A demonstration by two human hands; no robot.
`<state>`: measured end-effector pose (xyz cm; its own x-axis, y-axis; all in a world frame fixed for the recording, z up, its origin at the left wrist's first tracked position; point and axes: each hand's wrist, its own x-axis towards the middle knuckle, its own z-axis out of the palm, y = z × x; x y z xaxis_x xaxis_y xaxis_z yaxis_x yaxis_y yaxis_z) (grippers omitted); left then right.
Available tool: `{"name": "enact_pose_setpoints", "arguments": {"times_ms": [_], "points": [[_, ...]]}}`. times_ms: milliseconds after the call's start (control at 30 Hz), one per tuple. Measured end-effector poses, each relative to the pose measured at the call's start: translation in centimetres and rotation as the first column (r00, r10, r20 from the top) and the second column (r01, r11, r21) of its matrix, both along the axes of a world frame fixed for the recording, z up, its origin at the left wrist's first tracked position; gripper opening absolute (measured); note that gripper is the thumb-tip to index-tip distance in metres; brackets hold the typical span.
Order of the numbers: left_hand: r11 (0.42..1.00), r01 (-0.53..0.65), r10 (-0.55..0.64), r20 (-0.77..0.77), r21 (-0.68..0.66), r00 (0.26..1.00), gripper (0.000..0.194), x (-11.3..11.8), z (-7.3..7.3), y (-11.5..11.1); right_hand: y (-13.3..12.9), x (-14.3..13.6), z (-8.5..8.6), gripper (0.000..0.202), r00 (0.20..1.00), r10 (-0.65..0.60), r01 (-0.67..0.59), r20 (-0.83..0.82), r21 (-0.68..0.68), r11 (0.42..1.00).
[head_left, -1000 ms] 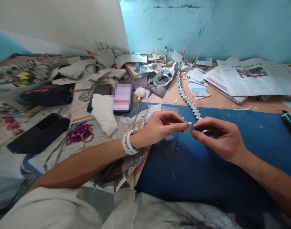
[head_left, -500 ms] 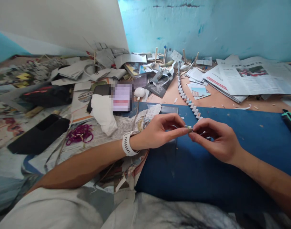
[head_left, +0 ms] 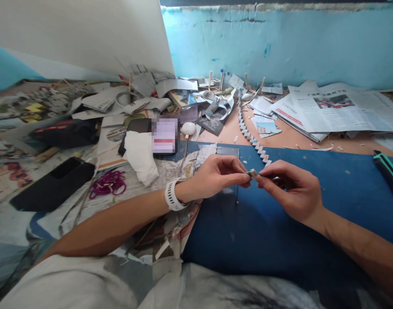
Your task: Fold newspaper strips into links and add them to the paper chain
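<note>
My left hand [head_left: 219, 177] pinches a small folded paper piece [head_left: 253, 174] between thumb and forefinger. From the other side, the closed fingertips of my right hand [head_left: 296, 188] grip the same piece at its right end. A zigzag chain of folded paper [head_left: 247, 134] runs from the back of the table down to just behind my right hand, where its near end is hidden. I cannot tell whether the piece is joined to the chain. Both hands are above a blue cutting mat [head_left: 267, 240].
A green-and-black utility knife [head_left: 388, 174] lies at the right. Newspapers [head_left: 338, 109] and paper scraps are at the back. Leftward are a phone [head_left: 165, 135], a white tissue [head_left: 140, 156], purple string [head_left: 108, 184], a black case [head_left: 53, 182] and a white cabled device [head_left: 187, 128].
The folded piece has shifted slightly left and turned, showing more of itself between my fingertips. My fingertips have moved left with it. The camera view has tilted up a little.
</note>
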<state>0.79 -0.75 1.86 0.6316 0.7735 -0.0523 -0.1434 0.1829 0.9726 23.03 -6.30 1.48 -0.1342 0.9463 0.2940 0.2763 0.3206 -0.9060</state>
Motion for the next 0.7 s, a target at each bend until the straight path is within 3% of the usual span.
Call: {"name": "enact_pose_setpoints", "arguments": {"times_ms": [100, 200, 267, 367, 700], "points": [[0.999, 0.037, -0.036, -0.017, 0.017, 0.999, 0.029, -0.2, -0.1, 0.2, 0.1, 0.1, -0.2, 0.012, 0.999, -0.004, 0.003, 0.036, 0.025, 1.0], [0.985, 0.06, -0.044, -0.104, 0.163, 0.994, 0.028, -0.6, 0.1, 0.2, 0.4, 0.4, -0.4, 0.017, 0.997, 0.034, -0.034, 0.063, 0.009, 0.999], [0.956, 0.102, -0.053, -0.179, 0.276, 0.983, 0.036, -0.9, 0.4, 0.2, 0.7, 0.7, -0.4, 0.018, 0.993, 0.09, -0.09, 0.075, -0.009, 0.996], [0.903, 0.191, -0.086, -0.274, 0.386, 0.958, 0.027, -1.2, 0.9, 0.5, 1.0, 0.9, -0.2, 0.015, 0.98, 0.156, -0.156, 0.122, -0.007, 0.988], [0.847, 0.349, -0.184, -0.395, 0.401, 0.9, 0.019, -1.6, 1.7, 1.4, 1.1, 1.0, 0.4, 0.008, 0.946, 0.236, -0.247, 0.224, 0.024, 0.969]]}}
